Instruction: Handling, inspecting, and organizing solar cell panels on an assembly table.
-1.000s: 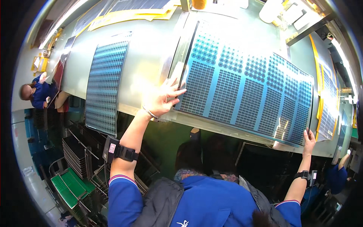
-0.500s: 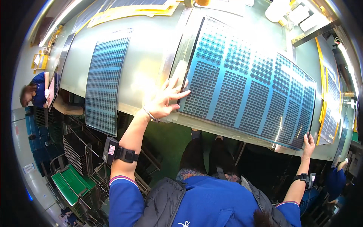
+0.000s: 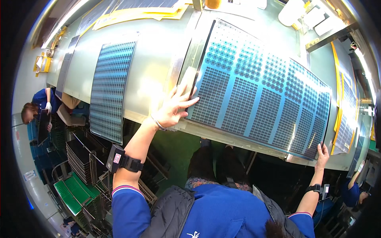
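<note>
A large blue circuit board panel (image 3: 248, 107), patterned with rows of dark rectangles and round shapes, lies tilted over the bench in front of me. My left hand (image 3: 174, 107) is at its left edge, fingers spread and stretched out, the fingertips reaching the panel's border. At the lower right corner, my right hand (image 3: 322, 155) grips the panel, with fingers on the edge and the palm below. Strong glare washes out part of the panel's far side.
A second blue panel (image 3: 111, 87) lies on the pale bench (image 3: 154, 51) to my left, overhanging its front edge. Racks with green boards (image 3: 75, 192) stand lower left. Yellow-edged sheets (image 3: 143, 14) lie at the back. Co-workers in blue are at both sides.
My hands and the panel stay nearly in place. At far left, a co-worker has moved a dark board down off the bench; at far right, another co-worker has leaned and raised an arm.
</note>
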A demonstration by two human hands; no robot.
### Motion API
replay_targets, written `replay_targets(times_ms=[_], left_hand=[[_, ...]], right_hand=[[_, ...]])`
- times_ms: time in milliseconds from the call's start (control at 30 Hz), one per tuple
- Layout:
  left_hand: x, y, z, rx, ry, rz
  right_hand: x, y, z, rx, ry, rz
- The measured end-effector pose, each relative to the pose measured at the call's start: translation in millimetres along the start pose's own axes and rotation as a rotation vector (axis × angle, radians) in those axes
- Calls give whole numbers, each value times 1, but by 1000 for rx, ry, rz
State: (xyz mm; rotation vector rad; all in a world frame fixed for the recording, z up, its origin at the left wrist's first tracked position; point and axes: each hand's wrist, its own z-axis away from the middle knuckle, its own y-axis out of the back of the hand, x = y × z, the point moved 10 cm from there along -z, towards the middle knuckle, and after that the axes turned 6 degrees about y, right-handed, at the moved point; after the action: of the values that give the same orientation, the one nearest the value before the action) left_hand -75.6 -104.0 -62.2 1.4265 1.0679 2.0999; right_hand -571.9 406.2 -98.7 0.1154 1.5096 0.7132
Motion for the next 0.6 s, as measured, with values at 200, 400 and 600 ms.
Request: replay_targets(times_ms=[200, 400, 600], left_hand=[[-7, -8, -3, -49, -16, -133], [-6, -19, -13, -125, 92, -216], [2, -6, -15, -87, 68, -212]], right_hand=[[-27, -20, 1, -268, -150, -393], [-81, -76, -101, -361, -142, -435], [-119, -111, -170, -131, 366, 685]])
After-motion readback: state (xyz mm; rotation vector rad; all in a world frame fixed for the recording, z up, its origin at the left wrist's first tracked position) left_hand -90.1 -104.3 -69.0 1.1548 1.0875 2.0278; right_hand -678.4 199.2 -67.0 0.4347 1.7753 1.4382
